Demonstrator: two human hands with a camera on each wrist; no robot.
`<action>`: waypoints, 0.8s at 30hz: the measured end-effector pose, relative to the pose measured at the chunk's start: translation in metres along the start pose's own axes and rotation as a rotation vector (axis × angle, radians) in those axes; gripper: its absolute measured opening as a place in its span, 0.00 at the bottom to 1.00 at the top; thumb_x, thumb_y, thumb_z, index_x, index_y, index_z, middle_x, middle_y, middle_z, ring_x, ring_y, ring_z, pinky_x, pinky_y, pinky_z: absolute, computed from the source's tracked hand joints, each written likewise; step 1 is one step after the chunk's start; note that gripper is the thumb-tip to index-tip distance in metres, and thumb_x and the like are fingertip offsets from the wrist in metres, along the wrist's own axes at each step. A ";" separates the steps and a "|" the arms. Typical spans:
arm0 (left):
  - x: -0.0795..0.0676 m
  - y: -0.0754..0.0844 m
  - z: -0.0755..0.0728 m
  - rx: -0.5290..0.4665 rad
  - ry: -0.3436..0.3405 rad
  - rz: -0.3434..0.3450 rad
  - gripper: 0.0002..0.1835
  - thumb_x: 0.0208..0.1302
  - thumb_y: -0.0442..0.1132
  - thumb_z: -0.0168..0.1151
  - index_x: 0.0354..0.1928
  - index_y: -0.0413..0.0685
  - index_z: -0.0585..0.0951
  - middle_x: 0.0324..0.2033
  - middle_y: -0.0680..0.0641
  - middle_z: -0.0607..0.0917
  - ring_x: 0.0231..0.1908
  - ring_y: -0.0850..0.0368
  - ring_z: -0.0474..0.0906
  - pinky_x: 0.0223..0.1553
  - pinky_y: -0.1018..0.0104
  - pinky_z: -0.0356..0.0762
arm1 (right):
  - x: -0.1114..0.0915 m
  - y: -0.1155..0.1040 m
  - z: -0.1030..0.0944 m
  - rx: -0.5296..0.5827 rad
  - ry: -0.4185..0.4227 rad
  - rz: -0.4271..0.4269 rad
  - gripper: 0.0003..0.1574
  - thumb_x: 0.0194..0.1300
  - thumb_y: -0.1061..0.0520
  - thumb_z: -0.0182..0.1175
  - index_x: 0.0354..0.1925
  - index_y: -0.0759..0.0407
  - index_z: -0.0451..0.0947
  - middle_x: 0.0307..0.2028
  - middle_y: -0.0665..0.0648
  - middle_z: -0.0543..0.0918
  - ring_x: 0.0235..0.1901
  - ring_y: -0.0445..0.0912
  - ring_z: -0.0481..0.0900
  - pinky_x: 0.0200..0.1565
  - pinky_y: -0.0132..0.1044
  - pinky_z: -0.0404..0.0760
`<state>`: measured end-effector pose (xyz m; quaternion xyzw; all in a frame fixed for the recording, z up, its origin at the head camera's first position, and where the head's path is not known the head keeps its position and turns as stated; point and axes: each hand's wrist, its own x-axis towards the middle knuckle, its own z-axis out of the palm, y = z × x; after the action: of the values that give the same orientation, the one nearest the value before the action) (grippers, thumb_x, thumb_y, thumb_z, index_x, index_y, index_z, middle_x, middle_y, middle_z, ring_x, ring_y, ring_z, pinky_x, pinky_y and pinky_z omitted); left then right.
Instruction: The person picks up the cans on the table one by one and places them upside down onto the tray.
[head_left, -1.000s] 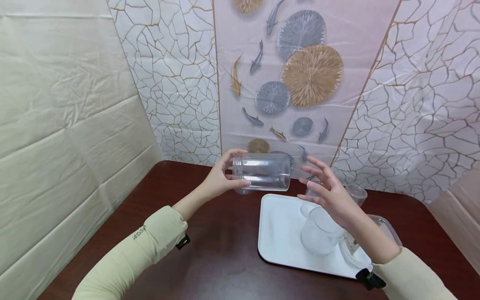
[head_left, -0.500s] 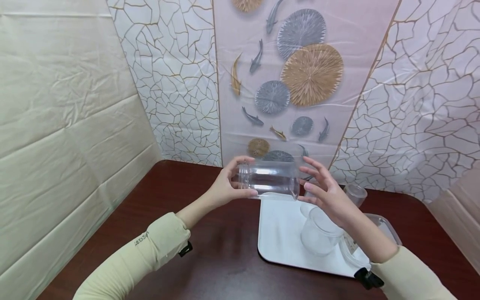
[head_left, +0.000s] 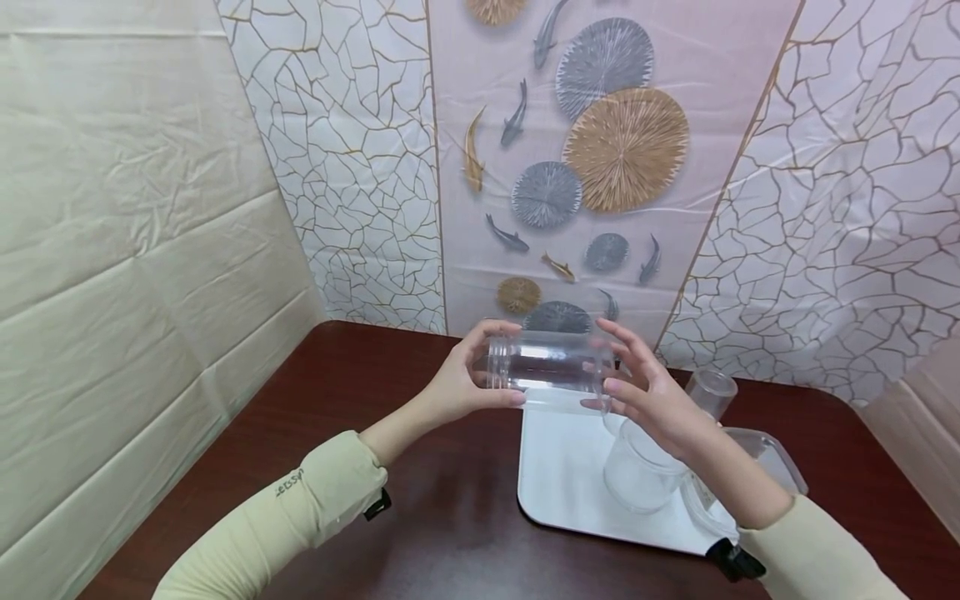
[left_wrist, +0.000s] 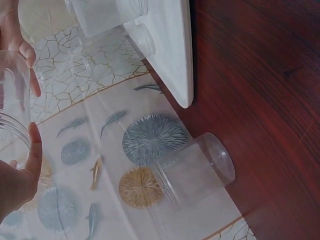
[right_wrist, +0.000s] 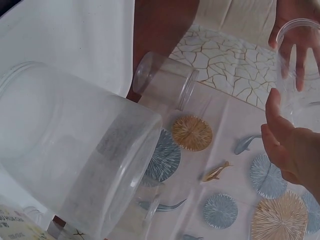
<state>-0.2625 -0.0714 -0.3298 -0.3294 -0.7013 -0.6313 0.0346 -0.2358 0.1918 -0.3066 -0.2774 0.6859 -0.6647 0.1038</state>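
Observation:
A clear plastic jar (head_left: 551, 362) lies sideways in the air between both hands, above the far left part of the white tray. My left hand (head_left: 476, 375) grips its threaded mouth end, thumb in front and fingers behind. At the base end, my right hand (head_left: 652, 387) has its thumb on the near side, with fingertips showing through the plastic. In the left wrist view, the left hand (left_wrist: 20, 175) holds the ridged neck of the jar (left_wrist: 15, 82). From the right wrist, the right hand (right_wrist: 295, 145) appears against the jar (right_wrist: 300, 95), opposite the left hand (right_wrist: 297, 30).
The white tray (head_left: 558, 500) bears a large clear jar (head_left: 641, 479) and other clear containers, partly behind the right arm. A clear jar (head_left: 712, 392) stands at the tray's back right. Another clear jar (left_wrist: 195, 170) stands on the dark red table (head_left: 420, 517) near the patterned backdrop.
My left hand has carried the jar right and slightly down toward my right hand. The right hand, apart from the jar before, now holds its base end.

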 end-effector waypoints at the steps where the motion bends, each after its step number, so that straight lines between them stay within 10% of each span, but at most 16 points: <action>1: 0.000 0.000 0.001 -0.002 0.000 -0.001 0.39 0.44 0.25 0.71 0.61 0.48 0.67 0.59 0.48 0.71 0.49 0.56 0.74 0.40 0.59 0.82 | 0.000 0.001 0.000 0.005 -0.008 -0.013 0.39 0.70 0.58 0.50 0.71 0.38 0.46 0.68 0.56 0.51 0.65 0.49 0.61 0.51 0.37 0.80; 5: 0.002 0.003 0.003 -0.001 -0.011 0.005 0.40 0.44 0.24 0.71 0.61 0.47 0.66 0.60 0.46 0.69 0.50 0.58 0.73 0.40 0.60 0.81 | 0.000 0.002 -0.001 0.031 -0.043 -0.070 0.38 0.69 0.62 0.51 0.71 0.41 0.49 0.63 0.46 0.60 0.58 0.36 0.71 0.50 0.38 0.81; 24: -0.001 0.006 0.003 0.015 -0.054 0.016 0.41 0.45 0.25 0.70 0.63 0.51 0.65 0.62 0.50 0.67 0.55 0.57 0.70 0.44 0.57 0.81 | 0.000 0.001 -0.005 -0.037 -0.044 -0.115 0.35 0.68 0.66 0.50 0.68 0.45 0.54 0.60 0.46 0.66 0.57 0.37 0.73 0.48 0.39 0.82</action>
<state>-0.2579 -0.0693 -0.3257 -0.3518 -0.7041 -0.6164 0.0231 -0.2384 0.1959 -0.3071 -0.3326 0.6786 -0.6505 0.0752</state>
